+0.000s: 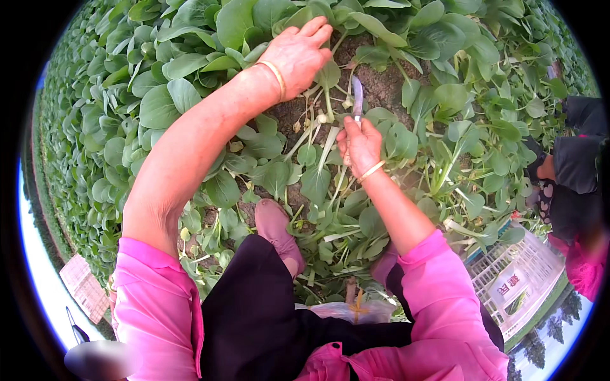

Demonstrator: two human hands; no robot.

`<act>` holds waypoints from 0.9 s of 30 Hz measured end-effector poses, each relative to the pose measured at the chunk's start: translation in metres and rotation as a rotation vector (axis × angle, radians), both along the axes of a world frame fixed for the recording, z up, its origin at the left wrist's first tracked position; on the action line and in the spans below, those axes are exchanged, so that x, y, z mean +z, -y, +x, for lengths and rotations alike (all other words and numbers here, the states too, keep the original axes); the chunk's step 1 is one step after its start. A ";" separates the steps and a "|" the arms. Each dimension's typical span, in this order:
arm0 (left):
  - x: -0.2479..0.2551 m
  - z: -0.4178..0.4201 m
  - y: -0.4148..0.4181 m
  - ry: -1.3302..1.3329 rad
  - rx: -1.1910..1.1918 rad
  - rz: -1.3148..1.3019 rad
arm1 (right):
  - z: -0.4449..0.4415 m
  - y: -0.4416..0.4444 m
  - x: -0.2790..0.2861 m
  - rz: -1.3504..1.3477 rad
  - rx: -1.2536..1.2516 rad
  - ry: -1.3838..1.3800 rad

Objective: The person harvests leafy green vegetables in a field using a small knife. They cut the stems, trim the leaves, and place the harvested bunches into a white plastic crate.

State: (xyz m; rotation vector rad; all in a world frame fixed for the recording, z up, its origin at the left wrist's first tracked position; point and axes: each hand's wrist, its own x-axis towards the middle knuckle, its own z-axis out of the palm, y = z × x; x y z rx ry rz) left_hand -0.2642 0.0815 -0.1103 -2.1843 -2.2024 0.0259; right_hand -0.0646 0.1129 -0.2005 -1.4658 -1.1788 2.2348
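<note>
My left hand (302,59) reaches palm down over the leaves of a standing leafy green that looks like bok choy (236,24). Its fingertips touch the leaves; whether they grip any is hidden. In my right hand (362,145) is a small knife (357,95), its curved blade directed away from me, above bare soil (376,83). Between the hands a thin plant stem (328,102) rises close to the blade. Cut stalks and loose leaves (315,183) lie on the ground nearer to me.
Dense greens (100,114) stand on the left. A white plastic crate (529,266) bearing writing is at right, near another person's dark-trousered leg (576,162). A pale crate (85,285) shows at far left. My shoe (279,228) is among leaves; plastic sheeting (343,312) lies below me.
</note>
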 end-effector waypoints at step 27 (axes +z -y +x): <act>-0.015 0.014 0.081 0.018 -0.086 0.040 | 0.002 -0.031 -0.008 0.559 0.513 0.103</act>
